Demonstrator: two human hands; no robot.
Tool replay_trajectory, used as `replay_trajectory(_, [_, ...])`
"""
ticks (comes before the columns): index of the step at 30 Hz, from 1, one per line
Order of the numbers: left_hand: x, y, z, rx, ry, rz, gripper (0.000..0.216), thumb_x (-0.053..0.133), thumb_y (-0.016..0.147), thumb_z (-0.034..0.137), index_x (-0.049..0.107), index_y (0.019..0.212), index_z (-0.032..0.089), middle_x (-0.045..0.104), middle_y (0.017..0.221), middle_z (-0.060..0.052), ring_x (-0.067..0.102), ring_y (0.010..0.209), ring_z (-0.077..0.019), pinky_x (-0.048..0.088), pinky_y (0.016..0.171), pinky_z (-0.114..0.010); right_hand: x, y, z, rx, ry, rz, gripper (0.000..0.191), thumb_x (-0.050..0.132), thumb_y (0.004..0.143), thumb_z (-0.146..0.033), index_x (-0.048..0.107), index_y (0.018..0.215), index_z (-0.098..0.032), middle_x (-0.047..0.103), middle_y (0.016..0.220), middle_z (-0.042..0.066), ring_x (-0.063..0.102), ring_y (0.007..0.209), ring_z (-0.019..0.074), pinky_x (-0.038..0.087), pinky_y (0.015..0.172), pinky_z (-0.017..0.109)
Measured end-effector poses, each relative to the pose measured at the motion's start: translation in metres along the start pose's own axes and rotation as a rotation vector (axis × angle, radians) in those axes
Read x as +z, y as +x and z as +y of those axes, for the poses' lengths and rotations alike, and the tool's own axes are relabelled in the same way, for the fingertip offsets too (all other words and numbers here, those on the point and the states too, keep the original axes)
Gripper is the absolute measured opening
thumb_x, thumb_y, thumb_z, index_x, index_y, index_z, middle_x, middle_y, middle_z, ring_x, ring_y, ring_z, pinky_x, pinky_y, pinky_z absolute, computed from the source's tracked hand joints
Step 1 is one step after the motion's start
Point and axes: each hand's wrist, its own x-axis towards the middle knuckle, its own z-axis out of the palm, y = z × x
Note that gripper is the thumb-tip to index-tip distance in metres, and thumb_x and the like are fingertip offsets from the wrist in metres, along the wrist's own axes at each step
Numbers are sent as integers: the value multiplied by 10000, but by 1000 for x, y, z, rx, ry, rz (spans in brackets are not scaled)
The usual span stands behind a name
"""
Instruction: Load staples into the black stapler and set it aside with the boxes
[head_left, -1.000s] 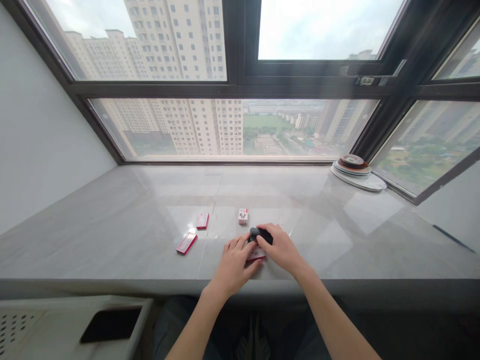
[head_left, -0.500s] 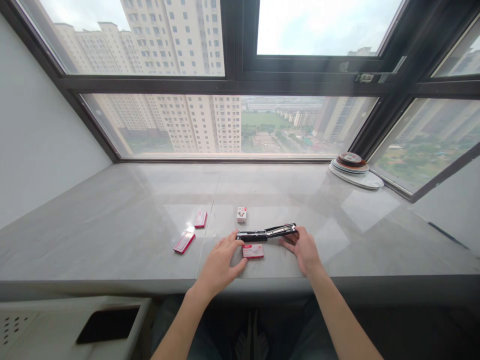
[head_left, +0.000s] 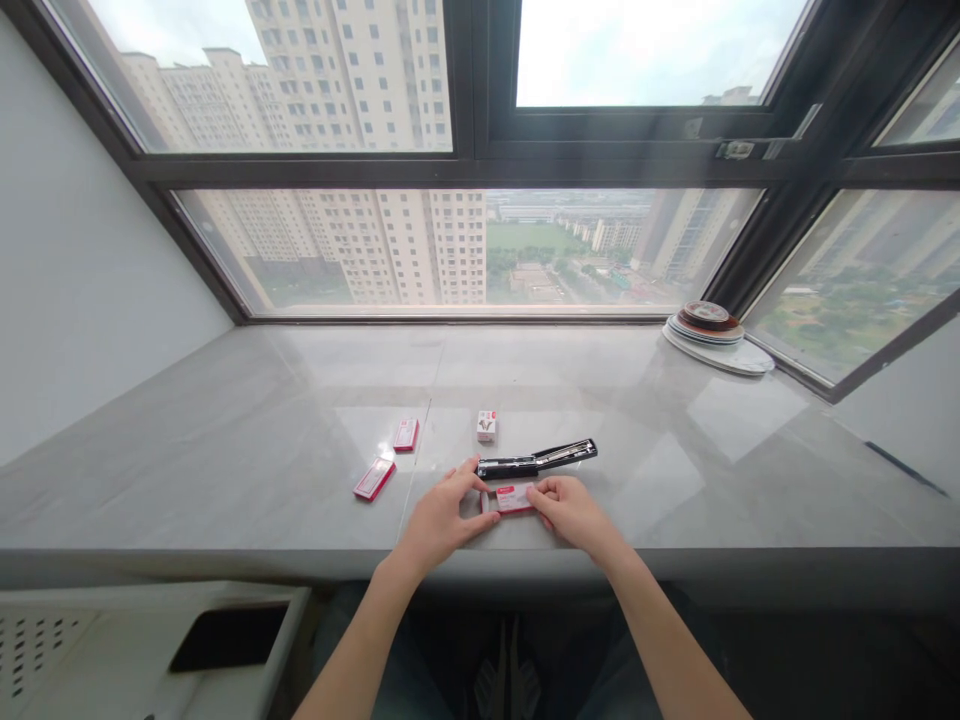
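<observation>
A flat red-and-white staple box [head_left: 514, 498] lies near the counter's front edge, its printed cover slid partly to the right so that the tray's left end shows. Thumb and forefinger of my left hand [head_left: 442, 512] close about that left end. My right hand [head_left: 574, 512] pinches the cover at its right end. Just behind lies a black stapler [head_left: 536, 460], opened out with its metal inside facing up. Its left end is close to my left fingertips; whether they touch it I cannot tell.
Two more flat red-and-white boxes [head_left: 374, 479] lie on the left, and a small white box [head_left: 487, 426] stands behind the stapler. Stacked plates [head_left: 709, 330] sit in the far right corner by the window. A white cabinet-like piece [head_left: 97, 640] is below the counter [head_left: 225, 430] at left.
My right hand has let go of the stapler's right end and moved left onto the staple box. The box's cover has shifted right off its tray. My left hand has barely moved.
</observation>
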Motion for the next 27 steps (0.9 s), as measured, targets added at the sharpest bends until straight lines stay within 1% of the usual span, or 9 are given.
replay_trajectory(3, [-2,-2,-2,23,11,-3,254,744,855,389,661,1089,334,517,1529,-3,434,1455,-269,387,1209,-439,-16,-6,4,1,-95,96,356,631,858,-542,649,791,-192,598,502,-16,460,433,132,298,448,238])
replay_trajectory(7, [5,-4,0,76,39,37,303,740,861,357,625,1139,323,474,1562,-12,410,1471,-249,317,1256,-438,-17,-15,-15,-183,-244,282,277,598,902,-479,691,948,-222,556,509,-45,518,513,160,338,533,264])
replay_trajectory(9, [9,-5,1,90,53,58,315,727,875,357,613,1167,320,446,1582,-11,401,1476,-249,308,1261,-445,-7,-13,-29,-265,-272,274,298,574,922,-452,712,1071,-234,586,543,-40,556,555,172,369,577,274])
replay_trajectory(11, [12,-6,1,93,56,67,313,712,890,362,611,1184,322,427,1596,-3,395,1479,-248,304,1264,-446,8,-6,-41,-294,-271,206,319,572,922,-440,721,1117,-236,620,573,-30,592,592,183,395,604,278])
replay_trajectory(13, [12,-5,0,85,47,63,311,708,895,372,615,1188,327,421,1599,5,392,1480,-250,300,1266,-451,23,4,-47,-281,-225,139,320,569,921,-440,721,1102,-225,637,577,-25,612,609,187,417,618,276])
replay_trajectory(16, [12,-4,-3,78,26,41,309,706,901,395,619,1189,329,416,1602,14,390,1481,-250,293,1269,-459,40,19,-48,-195,-93,105,340,562,919,-459,696,1090,-198,628,560,-31,592,555,175,427,591,270])
replay_trajectory(19, [11,-4,-6,85,13,40,319,706,905,393,619,1205,328,410,1605,16,380,1486,-247,287,1273,-450,50,26,-46,-157,-45,141,315,586,895,-458,689,1030,-192,602,548,-39,557,516,165,416,563,267])
replay_trajectory(23, [12,-4,-9,89,2,52,333,725,893,382,624,1205,321,418,1600,8,372,1491,-251,286,1275,-444,51,24,-44,-206,-215,321,224,605,880,-416,684,928,-212,635,583,-9,612,602,190,406,605,277])
replay_trajectory(27, [12,-4,-10,105,-9,60,337,736,887,375,629,1198,302,430,1594,-8,390,1482,-258,294,1270,-457,51,24,-42,-168,-192,253,212,576,904,-396,658,966,-211,624,558,-32,608,581,176,413,613,272])
